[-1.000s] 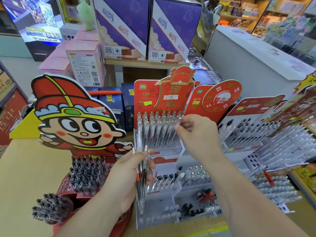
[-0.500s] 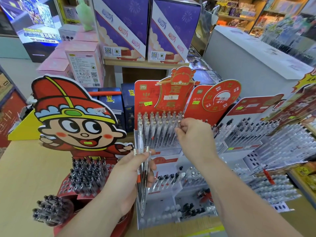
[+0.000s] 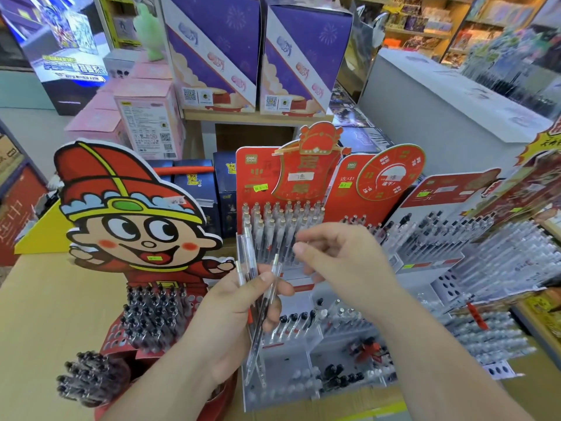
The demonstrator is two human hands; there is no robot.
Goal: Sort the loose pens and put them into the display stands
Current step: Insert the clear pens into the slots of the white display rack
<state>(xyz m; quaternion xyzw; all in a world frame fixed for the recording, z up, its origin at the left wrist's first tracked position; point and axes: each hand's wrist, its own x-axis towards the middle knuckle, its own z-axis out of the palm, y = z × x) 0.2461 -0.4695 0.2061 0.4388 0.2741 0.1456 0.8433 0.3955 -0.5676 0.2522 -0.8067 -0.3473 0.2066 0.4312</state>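
Head view: the loose pens (image 3: 254,347), a small bundle of clear plastic barrels, stand nearly upright in our left hand (image 3: 227,323), whose fingers and thumb are wrapped round their middle, just in front of the red-backed display stand (image 3: 253,180). We judge them light, stiff and slick, so 1 is best pinched near its top cap and drawn upward. Our right hand (image 3: 343,265) hovers beside those tops, fingers loosely curled and holding nothing. The stand sits on a tan worktop (image 3: 54,314).
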